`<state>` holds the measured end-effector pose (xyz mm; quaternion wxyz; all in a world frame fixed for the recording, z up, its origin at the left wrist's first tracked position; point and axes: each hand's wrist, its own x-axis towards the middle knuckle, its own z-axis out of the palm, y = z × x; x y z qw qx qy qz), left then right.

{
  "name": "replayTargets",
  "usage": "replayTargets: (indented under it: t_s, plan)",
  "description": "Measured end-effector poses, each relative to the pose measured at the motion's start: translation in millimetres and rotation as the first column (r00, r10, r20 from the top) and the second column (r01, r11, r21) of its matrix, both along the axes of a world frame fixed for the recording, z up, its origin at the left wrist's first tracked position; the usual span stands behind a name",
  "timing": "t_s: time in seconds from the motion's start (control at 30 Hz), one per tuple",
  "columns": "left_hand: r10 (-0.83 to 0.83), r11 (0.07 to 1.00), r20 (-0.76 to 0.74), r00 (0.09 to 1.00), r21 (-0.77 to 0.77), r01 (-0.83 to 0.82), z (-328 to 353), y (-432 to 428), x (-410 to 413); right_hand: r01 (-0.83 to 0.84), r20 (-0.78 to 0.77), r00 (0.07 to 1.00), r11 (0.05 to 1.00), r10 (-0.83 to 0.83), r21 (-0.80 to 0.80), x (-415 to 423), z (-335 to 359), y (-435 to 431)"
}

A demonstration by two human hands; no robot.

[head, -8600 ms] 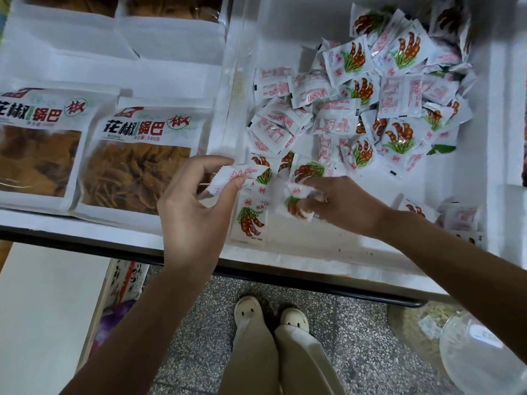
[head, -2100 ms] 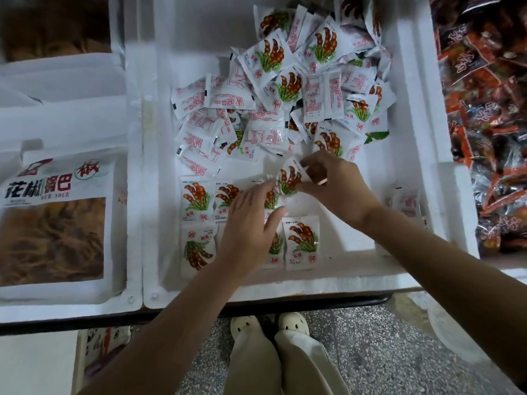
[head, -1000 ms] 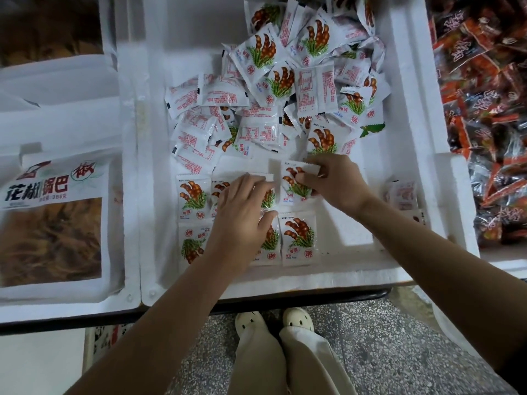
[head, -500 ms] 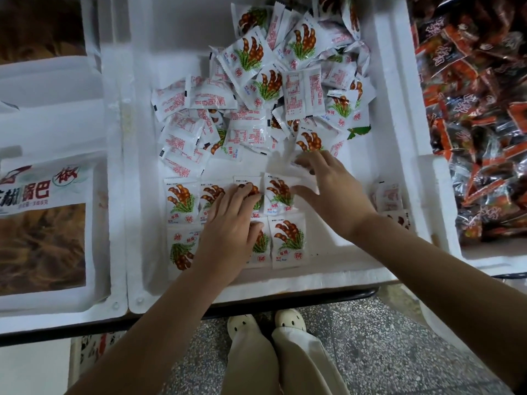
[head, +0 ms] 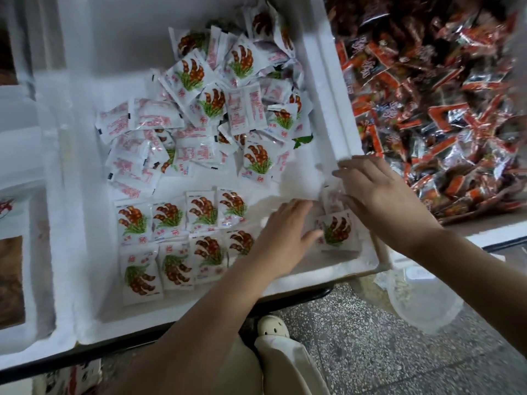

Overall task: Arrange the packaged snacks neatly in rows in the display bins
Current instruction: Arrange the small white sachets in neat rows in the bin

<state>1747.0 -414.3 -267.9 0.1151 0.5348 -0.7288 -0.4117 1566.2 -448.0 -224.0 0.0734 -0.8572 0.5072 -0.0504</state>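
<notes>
Near the bin (head: 325, 67) corner, your left hand (head: 285, 235), fingers straight, touches 1 snack packet (head: 338, 230); your right hand (head: 379, 195), fingers spread, lies alongside.

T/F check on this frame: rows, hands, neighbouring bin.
1. Two rows of packets lie at the white bin's front left. True.
2. The right hand pinches a packet held high. False: its fingers are spread, low at the front right corner.
3. The left hand lies beside a face-up packet in that corner. True.
4. The loose pile fills the bin's front. False: it lies at the back.
5. The bin on the right holds red-wrapped snacks. True.
</notes>
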Motion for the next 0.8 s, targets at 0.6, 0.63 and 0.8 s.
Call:
replayTargets:
  t_s: [0.6, 0.63, 0.8]
  plan:
    - [0.347, 0.936, -0.122, 0.930, -0.010, -0.351, 20, 6, 57, -0.254, -0.637, 0.711, 0.954, 0.297, 0.161, 34, 12, -23]
    - [0.375, 0.925, -0.132, 0.918, -0.006, -0.379, 22, 8, 60, -0.250, -0.643, 0.704, 0.952, 0.302, 0.174, 36, 12, -23]
    - [0.447, 0.893, -0.164, 0.879, 0.031, -0.449, 23, 17, 72, -0.137, -0.497, 0.838, 0.968, 0.226, 0.210, 41, 16, -9]
